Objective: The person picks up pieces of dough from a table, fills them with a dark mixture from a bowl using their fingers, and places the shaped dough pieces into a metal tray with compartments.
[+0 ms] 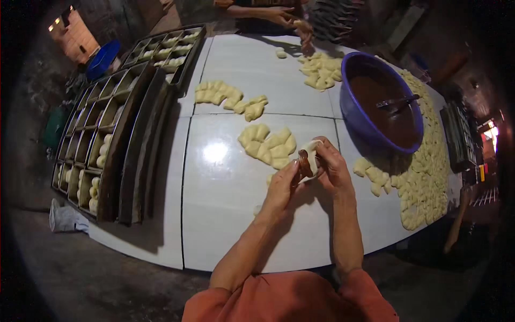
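Note:
Over the white tiled table, I hold a flattened piece of pale dough with dark brown filling on it. My right hand grips the dough's right edge between thumb and fingers. On the other side my left hand is closed at the filling and the dough's left edge; part of its grip is hidden. Just beyond lies a cluster of dough pieces pressed side by side. A purple basin of brown filling stands to the right, a dark-handled utensil resting in it.
Divided metal pans holding dough balls line the left side. More dough rows lie farther back, and a broad spread of dough pieces covers the right side. Across the table, another person's hands work near a dough pile.

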A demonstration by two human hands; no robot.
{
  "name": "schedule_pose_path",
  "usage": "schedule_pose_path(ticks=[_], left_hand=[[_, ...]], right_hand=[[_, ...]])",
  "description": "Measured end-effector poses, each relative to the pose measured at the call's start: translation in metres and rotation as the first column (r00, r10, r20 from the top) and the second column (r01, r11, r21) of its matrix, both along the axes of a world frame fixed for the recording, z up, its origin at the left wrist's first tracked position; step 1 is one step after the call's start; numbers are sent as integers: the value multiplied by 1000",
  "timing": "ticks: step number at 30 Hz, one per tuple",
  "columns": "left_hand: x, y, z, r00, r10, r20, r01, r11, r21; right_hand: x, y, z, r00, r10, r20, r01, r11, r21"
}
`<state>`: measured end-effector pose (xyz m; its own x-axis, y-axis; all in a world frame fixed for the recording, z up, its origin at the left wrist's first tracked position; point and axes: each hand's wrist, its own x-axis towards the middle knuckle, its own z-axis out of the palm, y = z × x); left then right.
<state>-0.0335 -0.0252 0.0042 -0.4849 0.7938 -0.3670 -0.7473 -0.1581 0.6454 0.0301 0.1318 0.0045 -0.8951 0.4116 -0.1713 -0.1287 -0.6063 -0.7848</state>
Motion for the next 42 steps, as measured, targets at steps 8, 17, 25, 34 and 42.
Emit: schedule_pose_path(ticks=[8, 17, 25, 34, 42], left_hand=[[-16, -59, -31, 951, 310, 2, -308, 945, -109], [-31, -76, -21, 938, 252, -237, -293, 943, -155], [-70, -99, -9, 971, -8, -239, -46, 974, -221], [-55, -103, -26, 972, -25, -233, 21, 1000, -20], [-30, -107, -27, 996, -34, -81, 28, 998, -65]], right_hand=[[0, -95, -20, 992, -97, 77, 4, 641, 767], [-16, -131, -37, 961, -255, 105, 96, 666, 740], [-5, -138, -6, 994, 13, 105, -89, 643, 761], [-18, -152, -28, 921, -330, -208, 382, 648, 660], [-9, -139, -35, 944, -299, -138, 218, 254, 942]])
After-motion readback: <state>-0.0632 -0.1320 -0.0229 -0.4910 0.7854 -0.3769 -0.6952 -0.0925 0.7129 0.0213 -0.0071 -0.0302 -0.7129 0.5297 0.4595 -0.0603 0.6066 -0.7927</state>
